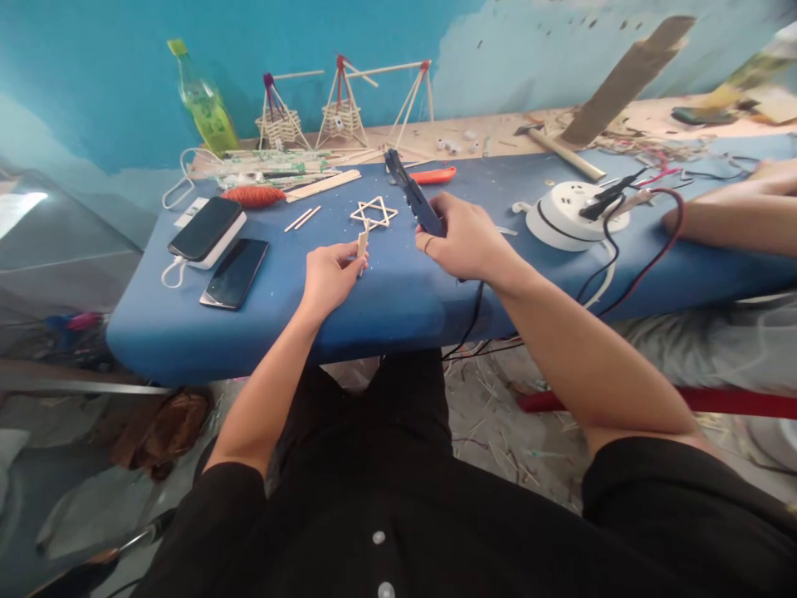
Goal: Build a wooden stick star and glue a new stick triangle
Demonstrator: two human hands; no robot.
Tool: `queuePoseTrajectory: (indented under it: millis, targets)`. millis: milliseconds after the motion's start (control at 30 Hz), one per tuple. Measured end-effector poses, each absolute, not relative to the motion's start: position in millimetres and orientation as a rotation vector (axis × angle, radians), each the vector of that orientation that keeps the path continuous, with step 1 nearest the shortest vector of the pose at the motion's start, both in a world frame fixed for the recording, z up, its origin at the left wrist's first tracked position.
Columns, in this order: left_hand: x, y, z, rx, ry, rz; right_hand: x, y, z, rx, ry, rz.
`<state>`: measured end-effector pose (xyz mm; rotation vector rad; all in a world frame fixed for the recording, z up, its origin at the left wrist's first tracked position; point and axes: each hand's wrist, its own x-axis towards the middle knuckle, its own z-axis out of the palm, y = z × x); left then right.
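Note:
My left hand (329,278) pinches a small flat wooden piece (362,243) upright, just in front of a six-pointed star of thin sticks (385,219). A narrower stick end shows above the pinched piece; whether it touches the star I cannot tell. My right hand (464,237) is closed around a dark glue gun (416,198), its nozzle pointing up and left toward the back of the table. A black cord (476,320) hangs below that hand. Loose short sticks (303,218) lie left of the star.
Two phones (235,274) (208,226) lie on the left. Behind stand stick-built models (278,124), a bottle (208,112) and orange string (254,196). A white power strip (557,220), hammer (569,156) and orange-handled tool (434,176) lie rightward. Another person's arm (740,218) rests far right.

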<state>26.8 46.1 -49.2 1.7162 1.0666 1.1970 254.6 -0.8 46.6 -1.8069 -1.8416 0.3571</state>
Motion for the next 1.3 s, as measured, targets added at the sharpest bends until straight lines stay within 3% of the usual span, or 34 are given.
queuePoseTrajectory:
  millis: [267,500,667,1167,1300]
  targets:
    - [23.8,42.6,-45.1,1.644,1.068,1.136,249.4,-5.7,34.8,-1.892,-1.955,0.407]
    - [19.6,46.2,-47.1,1.489,0.93,1.123,220.5,10.8,28.0,-1.299,-1.613,0.834]
    - [17.9,48.8,-50.7,1.489,0.916,1.099,198.8,20.7,21.0,-1.144,-1.581,0.998]
    - [12.0,49.6,-48.7,1.643,0.854,1.013,204.2,27.8,12.2,-1.098,-1.523,1.02]
    - [5.2,61.0,-43.3,1.754,1.09,1.163,207.3,34.2,13.7,-1.18,-1.526,0.937]
